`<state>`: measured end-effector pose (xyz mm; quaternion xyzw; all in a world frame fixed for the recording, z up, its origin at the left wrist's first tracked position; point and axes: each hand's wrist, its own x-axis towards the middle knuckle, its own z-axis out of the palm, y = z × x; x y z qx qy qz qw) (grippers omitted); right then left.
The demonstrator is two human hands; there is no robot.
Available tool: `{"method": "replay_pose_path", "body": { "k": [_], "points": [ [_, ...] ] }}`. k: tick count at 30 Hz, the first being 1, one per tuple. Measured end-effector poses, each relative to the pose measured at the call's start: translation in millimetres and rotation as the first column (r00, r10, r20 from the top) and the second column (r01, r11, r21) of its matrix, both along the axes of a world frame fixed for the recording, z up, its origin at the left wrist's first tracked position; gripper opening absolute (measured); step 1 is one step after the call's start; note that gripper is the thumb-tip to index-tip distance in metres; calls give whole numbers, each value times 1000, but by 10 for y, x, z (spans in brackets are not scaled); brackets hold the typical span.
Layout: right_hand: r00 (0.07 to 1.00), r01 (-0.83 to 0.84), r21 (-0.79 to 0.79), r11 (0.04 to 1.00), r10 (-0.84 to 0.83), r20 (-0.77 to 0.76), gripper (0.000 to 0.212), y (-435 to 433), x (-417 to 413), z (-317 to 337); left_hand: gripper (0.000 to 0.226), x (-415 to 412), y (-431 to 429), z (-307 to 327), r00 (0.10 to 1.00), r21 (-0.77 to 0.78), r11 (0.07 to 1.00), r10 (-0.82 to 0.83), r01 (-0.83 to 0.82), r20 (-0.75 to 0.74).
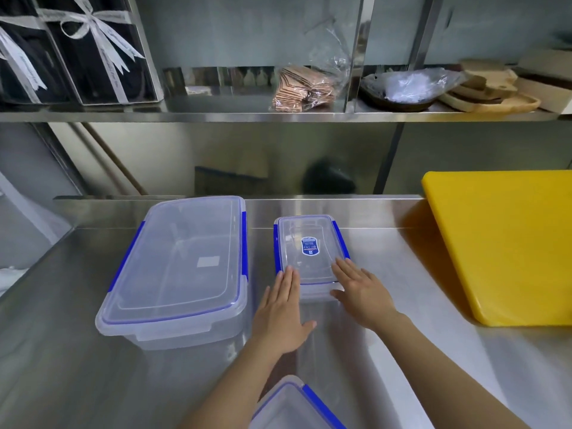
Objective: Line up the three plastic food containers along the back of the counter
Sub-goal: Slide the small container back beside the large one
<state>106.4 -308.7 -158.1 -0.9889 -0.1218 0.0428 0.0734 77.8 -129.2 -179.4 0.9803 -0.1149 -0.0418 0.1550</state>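
A large clear container (182,264) with blue lid clips stands at the back left of the steel counter (387,274). To its right sits a small clear container (309,246) with blue clips and a blue label on its lid. My left hand (283,311) lies flat with its fingertips against the small container's near left corner. My right hand (362,289) is flat too, fingers resting on the near right corner. Neither hand grips anything. A third clear container (294,407) shows partly at the bottom edge, under my left forearm.
A thick yellow cutting board (507,243) lies at the counter's right. Above the counter runs a steel shelf (216,114) with black ribboned boxes (77,51), a bag of brown packets (303,88), a wrapped bowl (402,88) and wooden boards (489,88).
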Motion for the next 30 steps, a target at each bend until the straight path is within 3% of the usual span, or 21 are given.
{"method": "replay_pose_path", "body": {
  "k": [11, 17, 21, 23, 26, 30],
  "points": [
    [996, 84, -3, 996, -84, -6, 96, 178, 237, -136, 109, 365, -5, -20, 998, 26, 1000, 7, -6, -67],
    [997, 65, -75, 995, -68, -35, 85, 150, 176, 4, 87, 297, 33, 269, 987, -18, 1000, -15, 12, -159],
    [984, 147, 131, 980, -158, 80, 70, 213, -65, 97, 63, 60, 132, 510, 988, -191, 981, -20, -10, -155],
    [978, 152, 292, 944, -186, 90, 61, 267, -217, 161, 60, -98, 233, 626, 974, -247, 968, -9, -48, -225],
    [982, 181, 501, 847, -129, -137, 51, 323, -447, 281, 65, -353, 403, 761, 930, -266, 958, 2, -107, -366],
    [862, 188, 485, 854, 93, -498, 56, 339, -762, 420, 66, -685, 568, 889, 893, -268, 956, -12, -122, -451]
  ]
}}
